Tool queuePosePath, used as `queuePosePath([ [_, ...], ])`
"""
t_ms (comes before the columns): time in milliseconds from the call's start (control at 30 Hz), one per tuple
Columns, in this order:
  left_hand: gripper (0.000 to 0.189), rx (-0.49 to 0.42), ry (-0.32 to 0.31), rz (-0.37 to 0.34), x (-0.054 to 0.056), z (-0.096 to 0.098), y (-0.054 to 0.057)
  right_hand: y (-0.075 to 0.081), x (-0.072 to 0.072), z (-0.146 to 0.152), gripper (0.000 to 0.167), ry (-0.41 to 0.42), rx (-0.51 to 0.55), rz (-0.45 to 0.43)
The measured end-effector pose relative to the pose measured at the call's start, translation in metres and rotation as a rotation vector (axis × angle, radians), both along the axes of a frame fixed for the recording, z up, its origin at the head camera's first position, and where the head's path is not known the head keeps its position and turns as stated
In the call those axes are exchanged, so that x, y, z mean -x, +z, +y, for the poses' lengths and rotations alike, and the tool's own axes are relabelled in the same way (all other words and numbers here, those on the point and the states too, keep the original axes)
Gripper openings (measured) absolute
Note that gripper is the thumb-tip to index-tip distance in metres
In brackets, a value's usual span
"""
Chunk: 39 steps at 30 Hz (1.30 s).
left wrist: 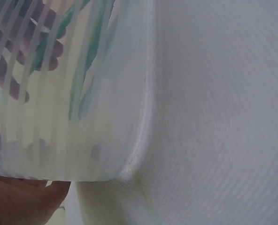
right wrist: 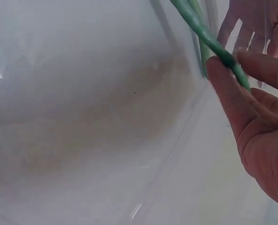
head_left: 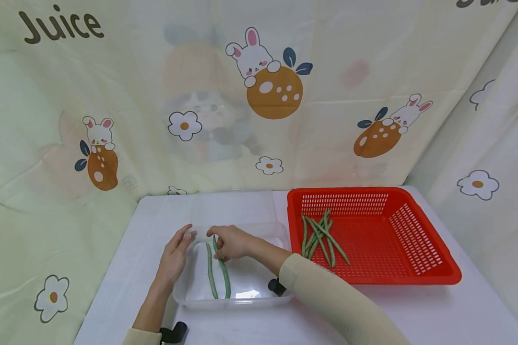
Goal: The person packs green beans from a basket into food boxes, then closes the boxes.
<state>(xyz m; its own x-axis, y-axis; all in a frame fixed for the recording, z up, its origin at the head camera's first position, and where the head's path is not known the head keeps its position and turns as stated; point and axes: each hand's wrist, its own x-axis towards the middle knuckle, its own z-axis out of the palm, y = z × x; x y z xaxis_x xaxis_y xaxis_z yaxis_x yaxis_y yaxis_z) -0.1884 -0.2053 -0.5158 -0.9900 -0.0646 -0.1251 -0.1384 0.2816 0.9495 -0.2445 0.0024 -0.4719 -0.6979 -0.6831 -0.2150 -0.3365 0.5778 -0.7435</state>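
My right hand point(head_left: 230, 243) pinches a green bean point(head_left: 224, 273) near its far end, inside a clear plastic container point(head_left: 259, 303). In the right wrist view, thumb and finger close on that bean point(right wrist: 202, 33). A second green bean point(head_left: 210, 270) lies to its left in the container, roughly lengthwise. My left hand point(head_left: 174, 256) is at the container's left side by the far corner; through the wall in the right wrist view, its fingers point(right wrist: 256, 28) look fairly straight. The left wrist view shows the ribbed container wall point(left wrist: 115, 93) with beans and fingers blurred behind it.
A red perforated basket point(head_left: 414, 278) stands right of the container, close beside it. Several green beans point(head_left: 321, 235) lie heaped in its left part. A white cloth covers the table point(head_left: 125, 287), and a printed curtain point(head_left: 328, 143) hangs behind it.
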Motion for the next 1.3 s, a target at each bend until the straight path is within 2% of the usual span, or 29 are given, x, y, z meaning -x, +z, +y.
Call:
queuePosePath([
  [300, 0.049, 0.004, 0.001, 0.003, 0.001, 0.0, -0.001, -0.001, 0.0, 0.001, 0.057, 0.0, -0.073, 0.046],
  [533, 0.05, 0.008, 0.003, 0.006, 0.002, 0.0, -0.002, 0.009, 0.001, 0.003, 0.053, 0.018, -0.097, 0.106],
  [967, 0.049, 0.019, 0.0, 0.003, 0.001, 0.002, -0.002, 0.027, -0.003, 0.008, 0.057, 0.063, -0.063, 0.127],
  [1300, 0.049, 0.02, 0.007, -0.006, 0.001, 0.002, -0.002, 0.041, -0.003, 0.018, 0.058, 0.034, -0.033, 0.197],
])
